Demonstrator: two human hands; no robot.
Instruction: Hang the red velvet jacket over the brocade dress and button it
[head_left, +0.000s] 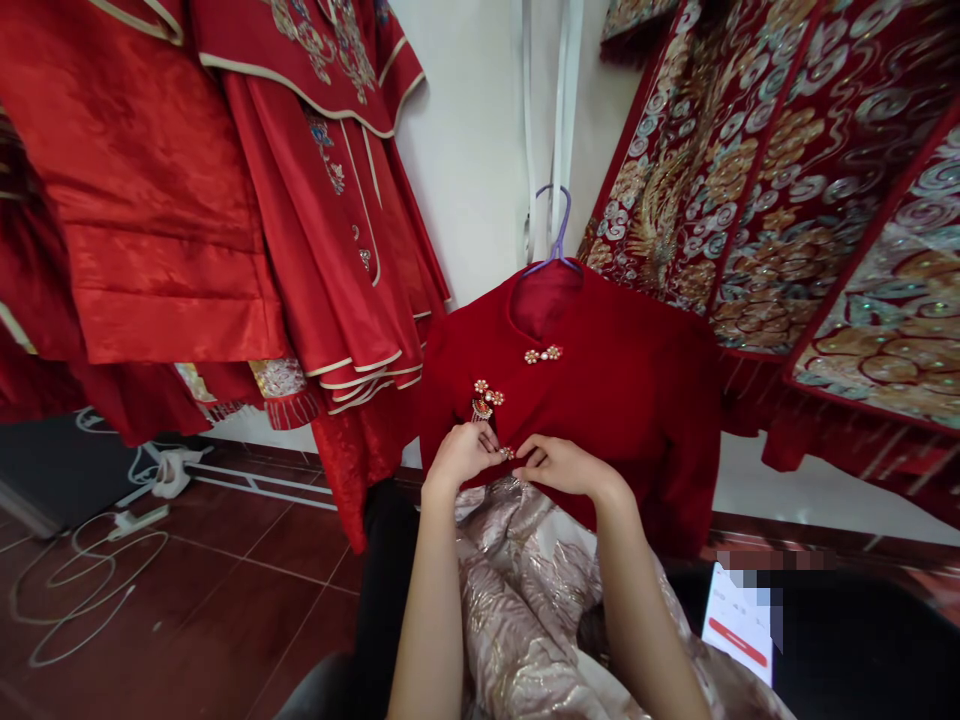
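A dark red jacket (600,380) hangs in front of me on a purple hanger (559,232). Pearl-and-gold knot buttons run down its front, one near the collar (543,354) and one with a tassel (486,398) lower down. My left hand (459,455) and my right hand (564,465) meet at a third button (509,453) on the jacket front. Both hands pinch the fabric and button there with curled fingers. A pale pink and gold patterned cloth (525,600) lies bunched below my forearms.
Bright red embroidered garments (225,200) hang at the left along a white wall. Heavily embroidered red and gold panels (810,200) hang at the right. White cables (90,570) lie on the dark red tile floor. A white card (739,625) rests on a black surface at lower right.
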